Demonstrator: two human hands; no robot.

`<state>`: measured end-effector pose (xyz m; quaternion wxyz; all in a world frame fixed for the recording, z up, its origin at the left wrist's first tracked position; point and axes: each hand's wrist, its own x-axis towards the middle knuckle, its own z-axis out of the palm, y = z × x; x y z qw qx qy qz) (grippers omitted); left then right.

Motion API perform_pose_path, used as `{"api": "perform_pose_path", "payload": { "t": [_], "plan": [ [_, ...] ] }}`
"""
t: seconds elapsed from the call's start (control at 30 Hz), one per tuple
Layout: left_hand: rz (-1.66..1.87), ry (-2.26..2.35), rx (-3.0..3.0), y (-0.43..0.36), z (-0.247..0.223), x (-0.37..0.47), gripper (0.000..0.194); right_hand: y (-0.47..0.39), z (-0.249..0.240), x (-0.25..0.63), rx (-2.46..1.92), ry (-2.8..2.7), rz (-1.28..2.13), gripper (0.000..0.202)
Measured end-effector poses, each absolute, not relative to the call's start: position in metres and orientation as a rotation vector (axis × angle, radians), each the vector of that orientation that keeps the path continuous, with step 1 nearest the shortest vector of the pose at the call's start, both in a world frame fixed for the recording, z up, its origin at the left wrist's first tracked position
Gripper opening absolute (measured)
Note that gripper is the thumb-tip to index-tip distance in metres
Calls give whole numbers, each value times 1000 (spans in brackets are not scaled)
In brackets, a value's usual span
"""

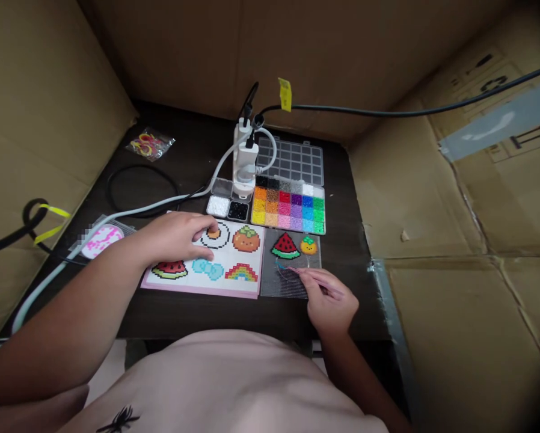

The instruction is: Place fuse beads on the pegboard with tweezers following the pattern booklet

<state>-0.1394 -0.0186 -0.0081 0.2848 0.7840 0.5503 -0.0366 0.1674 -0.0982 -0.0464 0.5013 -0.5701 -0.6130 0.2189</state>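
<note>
My left hand rests over a white pattern sheet, thumb and forefinger apart near the egg picture, nothing between them. In my right hand are pink tweezers, their tips over the lower part of a clear pegboard. A few teal beads lie near those tips. A bead watermelon and a small orange fruit sit on the board's upper part. Behind it stands an open box of coloured beads.
Small boxes of white beads and black beads adjoin a power strip. A white cable crosses the left side. Cardboard walls surround the table. A plastic bag lies at the back left.
</note>
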Motion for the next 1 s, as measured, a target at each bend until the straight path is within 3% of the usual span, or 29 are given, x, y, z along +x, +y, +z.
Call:
{"api": "perform_pose_path", "payload": {
  "t": [1.0],
  "plan": [
    [-76, 1470, 2122, -19, -10, -141, 39, -105, -56, 167, -1387, -1477, 403, 5]
  ]
}}
